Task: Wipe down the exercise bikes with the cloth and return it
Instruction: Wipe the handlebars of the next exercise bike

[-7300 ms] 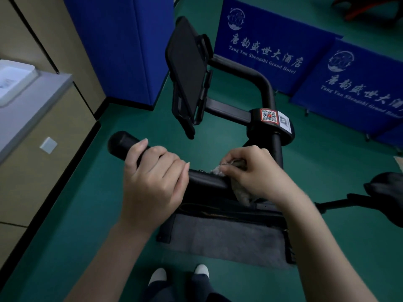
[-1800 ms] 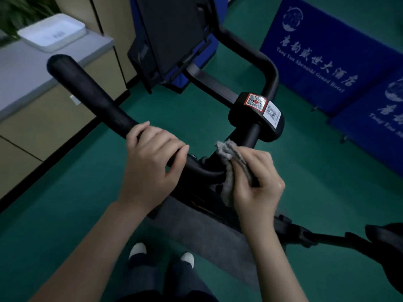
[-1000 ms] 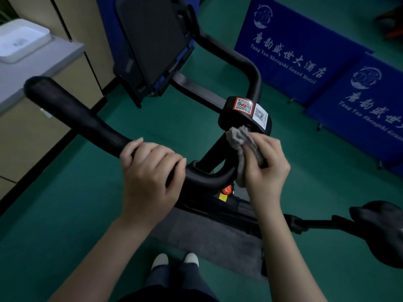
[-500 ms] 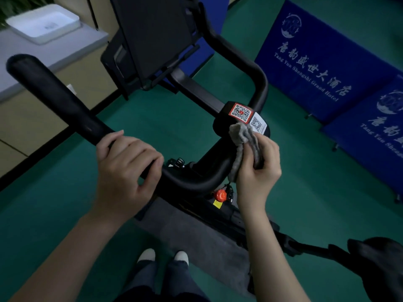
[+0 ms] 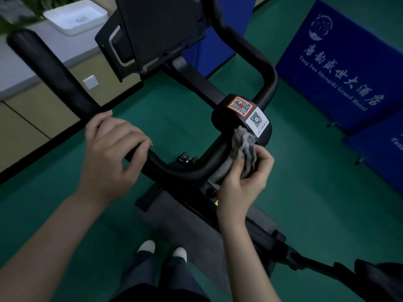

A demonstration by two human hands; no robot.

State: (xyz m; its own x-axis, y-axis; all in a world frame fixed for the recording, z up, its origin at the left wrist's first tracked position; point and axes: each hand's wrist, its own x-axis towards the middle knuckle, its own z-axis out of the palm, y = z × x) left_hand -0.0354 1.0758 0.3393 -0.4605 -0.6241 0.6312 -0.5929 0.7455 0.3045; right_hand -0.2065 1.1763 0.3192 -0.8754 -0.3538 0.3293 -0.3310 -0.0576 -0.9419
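Change: the cloth point(image 5: 244, 144) has climbed from the low middle of the bar point(image 5: 174, 171), close by the left hand point(image 5: 111, 147), up the bar's right bend. Half a second ago it sat just under the hub point(image 5: 229, 125). Now its bunched top touches the hub's near edge, below the white code sticker.
Meaning: the bar's middle and right bend look wiped, and I judge the hub to be the step in hand. This bike point(image 5: 268, 238) is far from finished.
Cloth: grey and crumpled, pressed between the right hand point(image 5: 246, 182) and the bend, its top standing clear above the fingertips.
Right hand: grasps the cloth, fingers curled over its outer side, thumb on the near side.
Left hand: has barely shifted. It wraps the bar left of the bend with its fingers curled over the top, and the grip looks light, a steadying hold.
Likely left to wipe: the hub's top, the bar's far loop, the screen point(image 5: 157, 29) and the saddle point(image 5: 379, 277). Whether any of these has been wiped already cannot be told.
Return: where the cloth belongs does not show. A white tray point(image 5: 76, 16) sits on the counter point(image 5: 32, 59) at far left, its use unknown.
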